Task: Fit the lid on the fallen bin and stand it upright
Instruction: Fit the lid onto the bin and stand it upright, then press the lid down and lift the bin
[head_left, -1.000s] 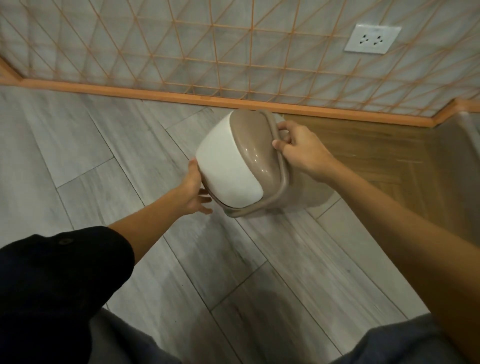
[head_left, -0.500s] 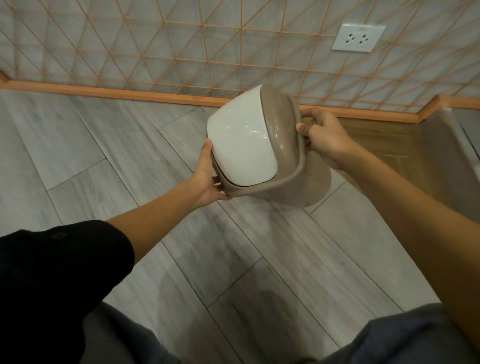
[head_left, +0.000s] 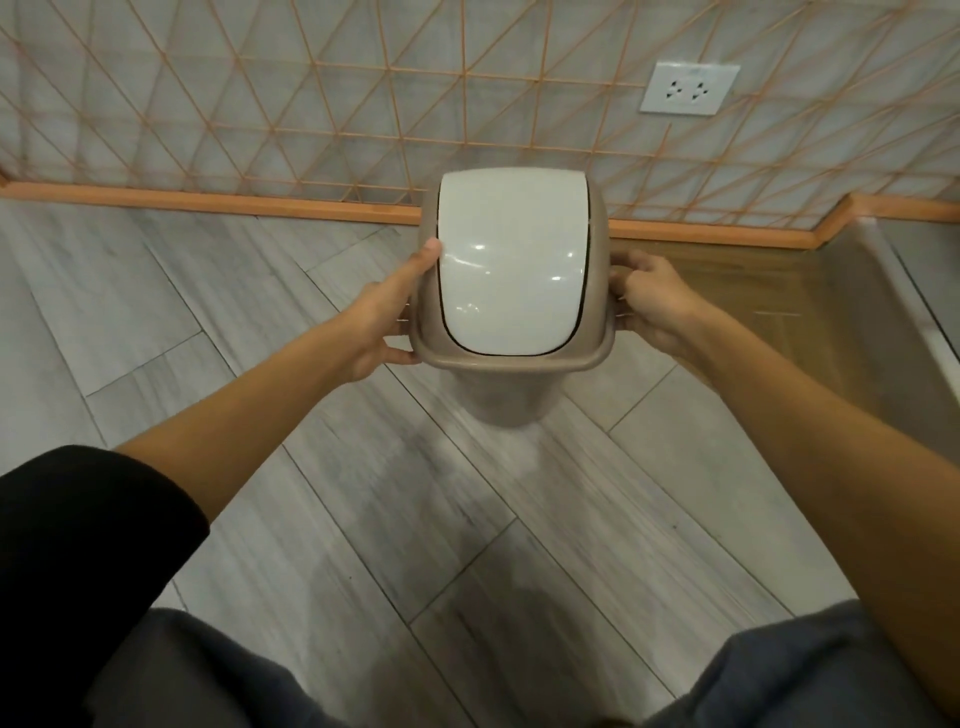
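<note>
A small taupe bin (head_left: 506, 397) stands upright on the grey floor, seen from above, its body mostly hidden under its lid. The lid has a taupe frame (head_left: 511, 359) and a glossy white swing flap (head_left: 511, 265), and it sits on the bin's top. My left hand (head_left: 387, 317) grips the lid's left edge, thumb up against the flap's side. My right hand (head_left: 652, 304) holds the lid's right edge with curled fingers.
A wall with an orange diamond grid and an orange skirting board (head_left: 208, 200) runs close behind the bin. A white socket (head_left: 688, 88) is on the wall at upper right. A wooden floor patch (head_left: 743, 291) and a grey panel (head_left: 893, 322) lie to the right.
The bin has swung from lying tilted on its side to standing upright, the lid's flap now facing up. Both hands stayed on the lid's edges.
</note>
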